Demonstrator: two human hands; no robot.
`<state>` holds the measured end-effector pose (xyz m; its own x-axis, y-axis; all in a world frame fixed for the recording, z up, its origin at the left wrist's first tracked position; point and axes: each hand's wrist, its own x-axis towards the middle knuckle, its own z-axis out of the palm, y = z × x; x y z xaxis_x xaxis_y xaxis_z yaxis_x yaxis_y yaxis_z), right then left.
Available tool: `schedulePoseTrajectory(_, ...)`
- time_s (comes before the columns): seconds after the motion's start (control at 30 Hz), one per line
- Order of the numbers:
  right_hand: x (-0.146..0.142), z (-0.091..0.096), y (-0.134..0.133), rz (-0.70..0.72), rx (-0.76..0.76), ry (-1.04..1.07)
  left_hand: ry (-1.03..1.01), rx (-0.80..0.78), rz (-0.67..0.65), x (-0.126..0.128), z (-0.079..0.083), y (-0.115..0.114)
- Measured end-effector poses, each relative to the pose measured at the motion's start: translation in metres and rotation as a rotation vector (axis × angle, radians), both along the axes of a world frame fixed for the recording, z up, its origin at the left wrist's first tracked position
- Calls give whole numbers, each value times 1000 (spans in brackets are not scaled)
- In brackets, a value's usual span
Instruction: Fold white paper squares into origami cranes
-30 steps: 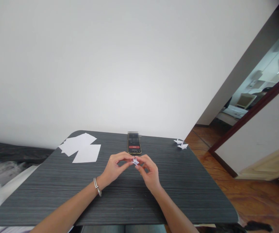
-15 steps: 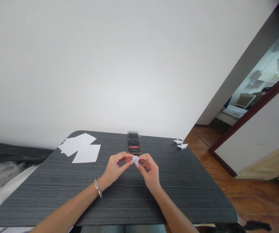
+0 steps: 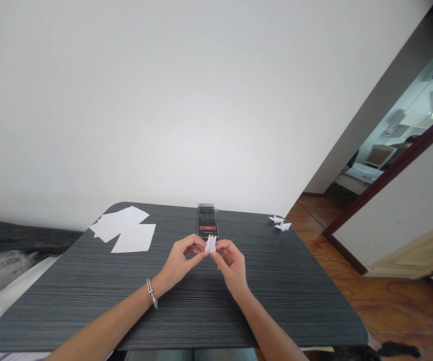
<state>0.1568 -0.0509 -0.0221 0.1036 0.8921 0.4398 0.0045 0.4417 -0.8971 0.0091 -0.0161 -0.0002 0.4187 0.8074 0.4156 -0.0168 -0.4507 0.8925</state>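
A small piece of folded white paper (image 3: 210,244) is held up over the table between both hands, its pointed tips upward. My left hand (image 3: 180,259) pinches its left side with thumb and fingers; a silver bracelet circles that wrist. From the other side, my right hand (image 3: 232,263) grips it the same way, fingers curled. Just beyond the hands lies a phone (image 3: 207,223) with a dark screen and a red bar. Two folded paper birds (image 3: 283,226) sit at the far right corner.
Loose white paper sheets (image 3: 133,238) overlap at the left back of the dark wood-grain table (image 3: 88,301). A white wall (image 3: 201,100) rises behind the table. To the right are a wooden floor (image 3: 351,260) and a doorway into another room.
The folded paper has been turned in the fingers, so its points now stand upright and more of its face shows. Both hands stay in nearly the same place.
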Motion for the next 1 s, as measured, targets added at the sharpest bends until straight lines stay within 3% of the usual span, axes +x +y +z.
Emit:
schedulePoseTrajectory(0.47,-1,1,1,32,-84,-30,-123,-233,-28,1,5,-3)
schedulePoseTrajectory(1.0,-5,-2,0,-71,-98,20,-80,-290,-70,1,-1,0)
